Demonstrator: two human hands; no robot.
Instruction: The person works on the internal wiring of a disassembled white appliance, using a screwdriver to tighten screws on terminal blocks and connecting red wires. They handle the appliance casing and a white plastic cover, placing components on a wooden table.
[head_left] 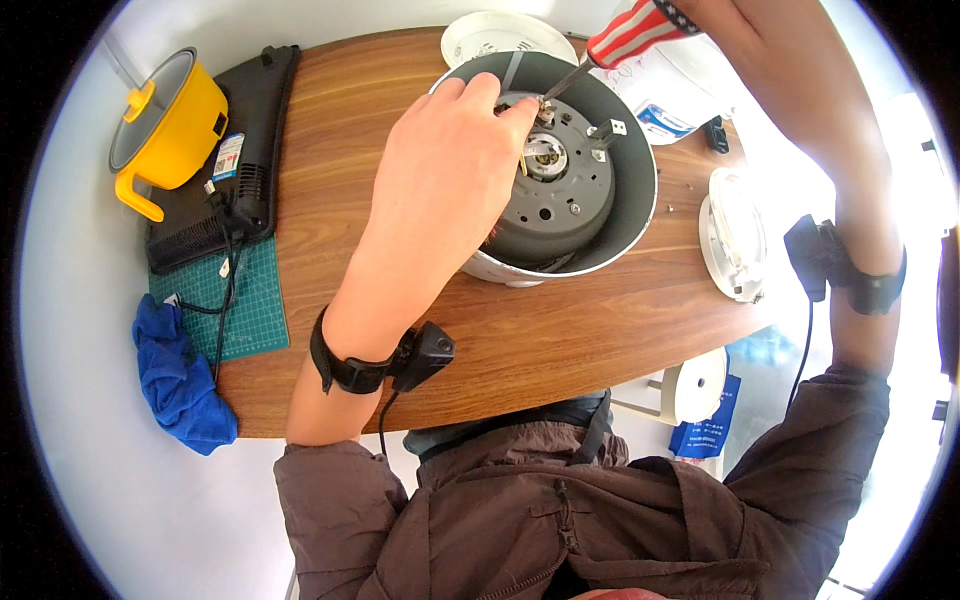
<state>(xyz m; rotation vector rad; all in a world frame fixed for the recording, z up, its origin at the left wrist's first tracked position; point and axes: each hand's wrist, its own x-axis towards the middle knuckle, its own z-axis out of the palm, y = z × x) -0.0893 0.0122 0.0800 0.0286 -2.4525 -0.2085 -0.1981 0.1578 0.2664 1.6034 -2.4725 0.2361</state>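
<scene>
A rice cooker body [643, 190], a round grey-walled shell, stands on the table with a dark round metal plate [580, 185] inside it. That plate carries small brackets, screws and a round centre fitting. My left hand [440, 150] reaches over the rim, fingers curled and thumb by a small metal part near the plate's far edge. Whatever its fingers pinch is hidden. My right hand [712, 14], partly cut off by the upper edge, grips a screwdriver [640, 35] with a red, white and blue handle. The screwdriver's shaft slants down to that small part, beside my left thumb.
A white perforated disc [500, 38] and a white container [660, 85] stand behind the shell. To its right lies a round white lid [735, 235] near loose screws. At left are a yellow pot [180, 125], a black appliance [262, 150], a green mat [255, 300] and a blue cloth [180, 380].
</scene>
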